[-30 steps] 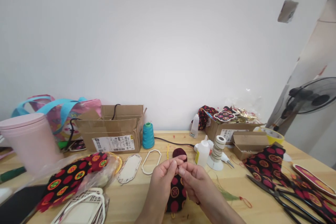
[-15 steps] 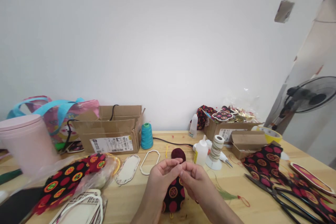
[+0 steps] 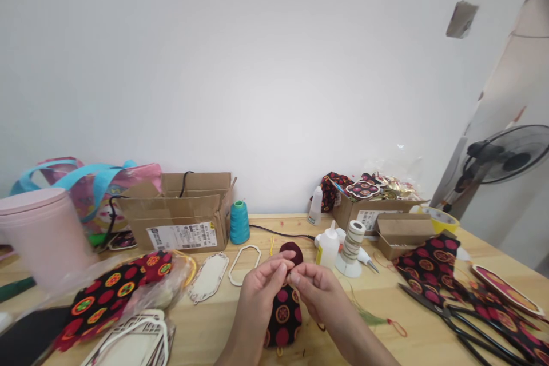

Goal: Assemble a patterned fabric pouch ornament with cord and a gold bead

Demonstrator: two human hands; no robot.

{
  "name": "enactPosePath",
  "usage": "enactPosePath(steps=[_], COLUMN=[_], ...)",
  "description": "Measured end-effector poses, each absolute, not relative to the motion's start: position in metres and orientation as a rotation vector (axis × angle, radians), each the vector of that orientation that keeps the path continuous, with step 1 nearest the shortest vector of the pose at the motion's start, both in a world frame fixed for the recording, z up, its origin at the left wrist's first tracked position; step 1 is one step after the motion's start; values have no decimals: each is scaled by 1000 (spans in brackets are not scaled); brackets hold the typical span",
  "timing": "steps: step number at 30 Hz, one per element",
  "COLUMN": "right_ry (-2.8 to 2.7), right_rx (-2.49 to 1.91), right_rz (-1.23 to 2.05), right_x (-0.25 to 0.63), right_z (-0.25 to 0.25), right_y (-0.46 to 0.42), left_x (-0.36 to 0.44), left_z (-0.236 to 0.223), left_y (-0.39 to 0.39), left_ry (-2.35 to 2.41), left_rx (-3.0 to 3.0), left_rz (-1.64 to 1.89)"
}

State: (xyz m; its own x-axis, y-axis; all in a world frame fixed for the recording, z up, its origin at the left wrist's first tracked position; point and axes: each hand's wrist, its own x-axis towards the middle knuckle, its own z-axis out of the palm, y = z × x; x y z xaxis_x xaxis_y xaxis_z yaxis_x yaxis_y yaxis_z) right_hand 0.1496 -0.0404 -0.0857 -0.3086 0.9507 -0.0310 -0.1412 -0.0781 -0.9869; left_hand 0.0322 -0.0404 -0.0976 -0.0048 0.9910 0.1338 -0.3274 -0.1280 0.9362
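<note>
In the middle of the table lies a black fabric piece with dark red dots and round patterns (image 3: 283, 315), a small yellow loop at its near end. Beyond it sits a dark maroon ball of thread or cord (image 3: 293, 251), partly hidden by my fingers. My left hand (image 3: 266, 289) is above the fabric, thumb and fingers pinched together. Close beside it, my right hand (image 3: 313, 289) pinches too, its fingertips nearly meeting the left ones. Whatever is between the fingertips is too small to make out.
Left are a white oval frame (image 3: 244, 266), a cardboard box (image 3: 180, 211) and a teal thread spool (image 3: 239, 223). Right stand a glue bottle (image 3: 328, 247) and a cord spool (image 3: 352, 246). Large black scissors (image 3: 448, 314) lie by patterned cloth (image 3: 429, 266).
My hands have shifted slightly; the fingertips have drawn a little apart and the right hand sits slightly lower. The fabric piece stays in place.
</note>
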Motion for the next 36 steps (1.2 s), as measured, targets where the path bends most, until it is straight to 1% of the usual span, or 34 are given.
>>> enactPosePath(steps=[12,16,19,23,30,36], right_ry=[-1263,-1268,-1267,-1252,-1296,-1432], right_rx=[-1003,-1037,-1052,-1029,-954,-930], right_rz=[1542,1471,1378,1298,1213,1182], right_x=[152,154,155,156,157,155], right_z=[-80,-79,-77,-77,-80,-83], right_y=[-41,-40,-40,-38,-37,-36], left_x=[29,22,13,2,-16,-18], left_z=[-91,-88,-79,-74,-101,-96], left_y=[-38,-38,-46,-64,-67,-61], left_ry=[877,1036,1170,1197,1212,1262], left_rx=[974,1223,1572,2014,2093,2329], left_rz=[1386,1276,1043,725,622,527])
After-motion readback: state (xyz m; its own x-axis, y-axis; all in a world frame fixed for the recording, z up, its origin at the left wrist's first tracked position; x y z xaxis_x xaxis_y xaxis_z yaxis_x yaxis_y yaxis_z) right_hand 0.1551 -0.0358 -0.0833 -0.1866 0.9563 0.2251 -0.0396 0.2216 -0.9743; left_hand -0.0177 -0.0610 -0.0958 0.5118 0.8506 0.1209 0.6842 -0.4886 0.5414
